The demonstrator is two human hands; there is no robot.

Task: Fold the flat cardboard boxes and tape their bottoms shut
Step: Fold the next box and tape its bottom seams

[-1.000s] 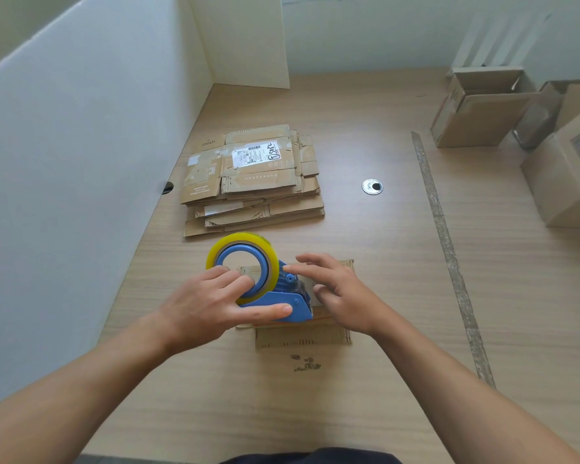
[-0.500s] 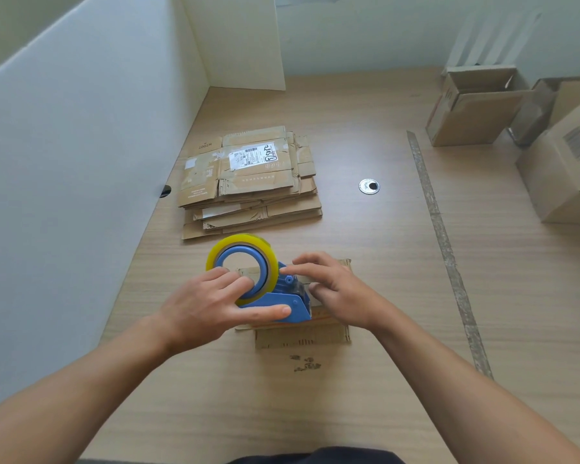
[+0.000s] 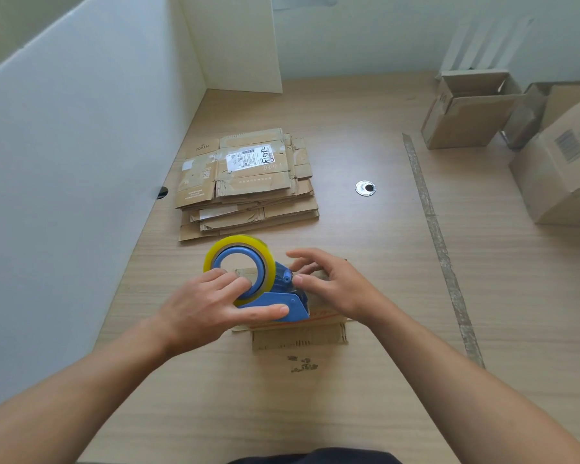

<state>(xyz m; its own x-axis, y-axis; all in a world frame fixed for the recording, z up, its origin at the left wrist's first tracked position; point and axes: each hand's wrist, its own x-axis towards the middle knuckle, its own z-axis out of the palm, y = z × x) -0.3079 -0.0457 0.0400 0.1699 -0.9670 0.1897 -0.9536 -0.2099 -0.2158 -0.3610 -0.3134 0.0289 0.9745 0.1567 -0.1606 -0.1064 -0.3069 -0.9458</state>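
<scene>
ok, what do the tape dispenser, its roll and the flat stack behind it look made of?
Tape dispenser: probably moulded plastic, given the uniform blue colour and smooth surface with a soft sheen.
Tape roll: clear film tape, glossy, and yellowish where the layers build up.
Flat stack: cardboard, likely corrugated. It is matte brown, creased and scuffed, with a white paper label on top.

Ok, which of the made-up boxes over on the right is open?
The leftmost box of that group: its flaps stand apart and its inside shows. The bigger box with the barcode label, nearer you, shows only closed sides.
</scene>
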